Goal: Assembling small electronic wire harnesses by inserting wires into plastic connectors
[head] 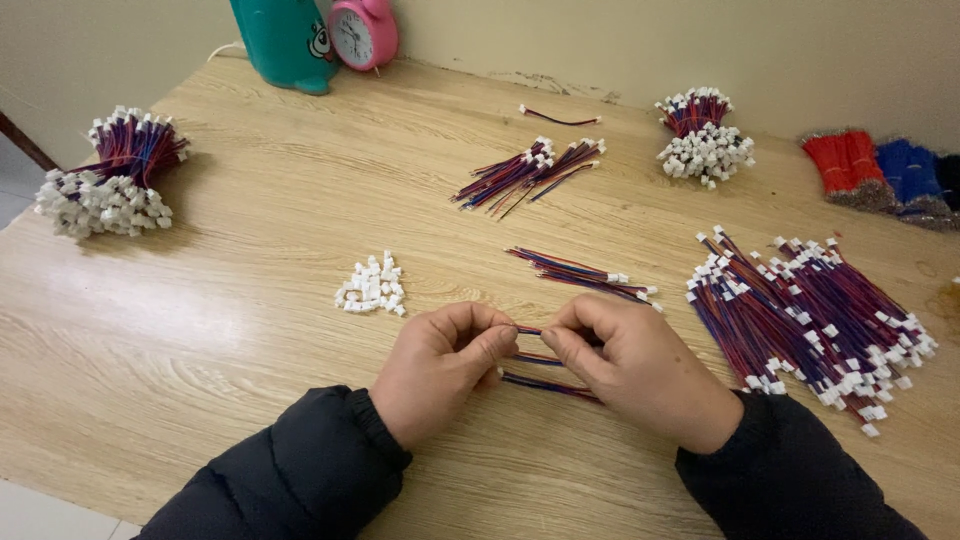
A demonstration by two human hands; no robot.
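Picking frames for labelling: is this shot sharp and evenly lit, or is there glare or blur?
Head view: soft, even light, sharp on both hands, left hand, right hand; faint sheen on the wooden table; soft shadows under wire bundles; far right edge dimmer.

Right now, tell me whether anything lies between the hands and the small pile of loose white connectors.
Nothing visible does. Bare wood separates the left hand from the white connector pile; the right hand and the wire pair sit further right.

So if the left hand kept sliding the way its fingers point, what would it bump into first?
The left hand points rightward, so it would probably meet the right hand first; both already pinch the same red-and-blue wires between them.
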